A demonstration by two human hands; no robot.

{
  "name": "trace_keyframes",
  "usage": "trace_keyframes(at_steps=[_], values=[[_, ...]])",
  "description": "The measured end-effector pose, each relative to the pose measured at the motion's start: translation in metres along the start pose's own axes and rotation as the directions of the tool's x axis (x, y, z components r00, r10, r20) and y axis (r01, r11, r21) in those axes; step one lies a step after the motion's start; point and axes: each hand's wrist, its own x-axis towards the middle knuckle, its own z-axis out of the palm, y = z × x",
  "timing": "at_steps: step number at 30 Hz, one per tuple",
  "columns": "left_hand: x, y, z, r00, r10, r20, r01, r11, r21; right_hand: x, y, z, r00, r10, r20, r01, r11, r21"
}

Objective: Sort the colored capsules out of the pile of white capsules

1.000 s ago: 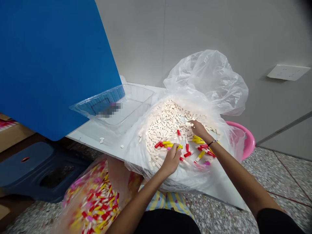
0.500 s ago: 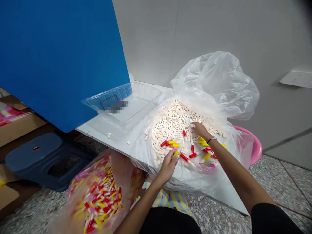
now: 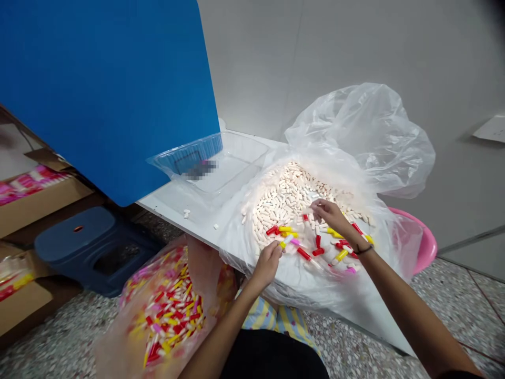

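Note:
My left hand (image 3: 269, 263) is closed in a pinch around a small tube (image 3: 285, 242) with a yellow part and a pale end. It hovers over the near edge of a spread clear plastic bag (image 3: 236, 239). My right hand (image 3: 330, 213) is over the heap of small white pieces (image 3: 276, 202) in the bag, thumb and fingers pinched together. What it holds, if anything, is too small to make out. Between my hands and below the right one lie loose red tubes (image 3: 303, 253), yellow tubes (image 3: 340, 256) and a pink piece (image 3: 351, 270).
The bag rests on a white table (image 3: 173, 210) beside a clear plastic tray (image 3: 236, 173). Below the table edge stands a bag of coloured tubes (image 3: 173, 321). A blue stool (image 3: 74, 231), a blue board (image 3: 118, 95), cardboard boxes (image 3: 47, 202) and a pink basin (image 3: 426, 247) surround it.
My right hand has drawn slightly back from the heap of white pieces. My left hand still pinches the yellow tube. The whole view has shifted, so things appear further right.

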Motion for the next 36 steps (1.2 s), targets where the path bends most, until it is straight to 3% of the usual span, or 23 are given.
trace_keyframes(at_steps=[2, 4, 9, 14, 19, 24, 26, 28, 30, 32, 34, 36], values=[[0.003, 0.007, -0.001, 1.0, 0.014, -0.009, -0.013, 0.993, 0.119, -0.028, -0.022, 0.002, 0.983, -0.059, 0.175, 0.026, 0.982, 0.185], [0.003, 0.016, 0.003, 0.999, 0.047, -0.012, -0.043, 0.969, 0.244, -0.053, -0.038, 0.009, 0.973, -0.042, 0.226, -0.011, 0.974, 0.228], [0.004, 0.029, 0.017, 0.996, 0.079, -0.036, -0.062, 0.936, 0.346, -0.088, -0.048, 0.029, 0.988, -0.057, 0.146, 0.046, 0.996, 0.079], [0.005, 0.028, 0.016, 0.992, 0.044, -0.118, -0.005, 0.952, 0.307, -0.1, -0.043, 0.022, 0.991, 0.014, -0.137, 0.016, 0.976, 0.217], [0.005, 0.032, 0.022, 0.995, 0.05, -0.085, -0.02, 0.947, 0.321, -0.113, -0.052, 0.031, 0.999, -0.043, -0.011, 0.044, 0.989, 0.143], [0.003, 0.033, 0.024, 0.993, 0.097, -0.065, -0.066, 0.928, 0.367, -0.122, -0.058, 0.039, 0.995, -0.1, 0.018, 0.1, 0.995, 0.007], [0.001, 0.034, 0.022, 0.983, 0.179, -0.044, -0.145, 0.895, 0.422, -0.123, -0.059, 0.036, 0.998, -0.052, 0.046, 0.05, 0.998, 0.039], [-0.002, 0.037, 0.02, 0.953, 0.303, -0.03, -0.249, 0.834, 0.493, -0.124, -0.061, 0.034, 0.989, 0.082, 0.123, -0.103, 0.979, 0.174], [-0.004, 0.041, 0.017, 0.906, 0.423, 0.012, -0.356, 0.747, 0.561, -0.125, -0.062, 0.034, 0.952, 0.196, 0.237, -0.271, 0.898, 0.346], [-0.003, 0.046, 0.014, 0.871, 0.485, 0.079, -0.432, 0.679, 0.594, -0.127, -0.061, 0.035, 0.912, 0.232, 0.339, -0.374, 0.81, 0.451], [0.001, 0.049, 0.012, 0.88, 0.458, 0.124, -0.437, 0.679, 0.589, -0.13, -0.058, 0.037, 0.902, 0.241, 0.359, -0.39, 0.811, 0.436], [0.006, 0.05, 0.011, 0.916, 0.377, 0.141, -0.388, 0.735, 0.556, -0.131, -0.055, 0.038, 0.955, 0.202, 0.219, -0.257, 0.929, 0.265]])
